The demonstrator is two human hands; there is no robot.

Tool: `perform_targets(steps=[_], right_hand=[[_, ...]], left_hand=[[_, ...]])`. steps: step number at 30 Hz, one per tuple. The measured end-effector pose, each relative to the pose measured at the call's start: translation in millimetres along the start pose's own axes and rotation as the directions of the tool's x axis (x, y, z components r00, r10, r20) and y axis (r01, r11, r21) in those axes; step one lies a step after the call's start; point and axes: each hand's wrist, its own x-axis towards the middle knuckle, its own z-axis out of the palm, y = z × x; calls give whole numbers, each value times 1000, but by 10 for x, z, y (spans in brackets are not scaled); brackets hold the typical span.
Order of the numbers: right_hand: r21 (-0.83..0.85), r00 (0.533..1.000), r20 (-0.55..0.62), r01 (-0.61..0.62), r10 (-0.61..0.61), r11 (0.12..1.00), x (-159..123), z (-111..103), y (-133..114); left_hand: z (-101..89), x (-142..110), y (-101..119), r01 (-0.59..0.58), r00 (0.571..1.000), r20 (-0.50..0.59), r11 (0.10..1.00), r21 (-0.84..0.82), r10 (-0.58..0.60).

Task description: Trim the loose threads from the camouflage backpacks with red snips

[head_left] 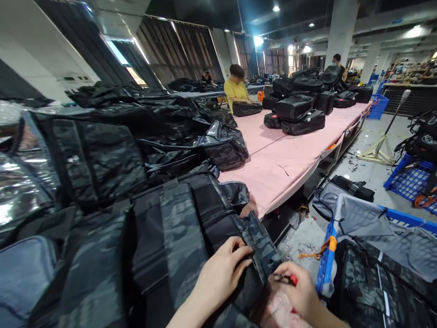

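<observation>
A black and dark camouflage backpack [180, 228] lies before me at the near end of the table. My left hand [223, 266] is closed, its thumb and fingers pinching fabric at the backpack's right side, by a mesh side pocket [247, 287]. Just right of it, my right hand [302, 289] is closed around a small tool with red parts, which looks like thread snips [292, 279]; the fingers partly hide it. Between the right hand and the bag's edge a pale, blurred patch shows at the bottom, which I cannot make out.
More camouflage bags [99, 155] are heaped to the left. Black bags [297, 114] are stacked farther along the pink-covered table [269, 155], where a person in yellow [237, 89] stands. A blue crate [409, 218] with bags stands at right; thread scraps litter the floor.
</observation>
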Motion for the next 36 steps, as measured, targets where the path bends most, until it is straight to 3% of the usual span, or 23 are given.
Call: perform_targets(steps=[3, 8, 11, 17, 21, 27, 30, 36], right_hand=[[6, 987, -105, -120, 120, 993, 193, -79, 35], [-89, 991, -105, -90, 81, 992, 456, 46, 62], [2, 986, -116, -121, 120, 993, 561, 175, 144], [294, 956, -57, -260, 288, 920, 702, 192, 314], [335, 959, 1, -267, 283, 904, 727, 109, 304], [292, 943, -31, -309, 331, 905, 684, 117, 240], [296, 935, -55, -319, 349, 900, 665, 124, 245], [291, 927, -71, -333, 367, 897, 646, 68, 262]], left_hand=[[132, -87, -73, -41, 993, -117, 996, -80, 31], [233, -182, -105, -91, 973, -226, 985, -147, 57], [247, -179, -104, -93, 968, -245, 978, -188, 45], [157, 1, -88, -57, 994, -103, 989, -138, 43], [34, 428, -117, -114, 992, 66, 992, 54, 110], [41, 1026, -132, -54, 973, 229, 936, 349, -30], [117, 1090, -62, -83, 957, 287, 916, 392, -36], [188, 983, -39, -128, 966, 258, 911, 391, 25]])
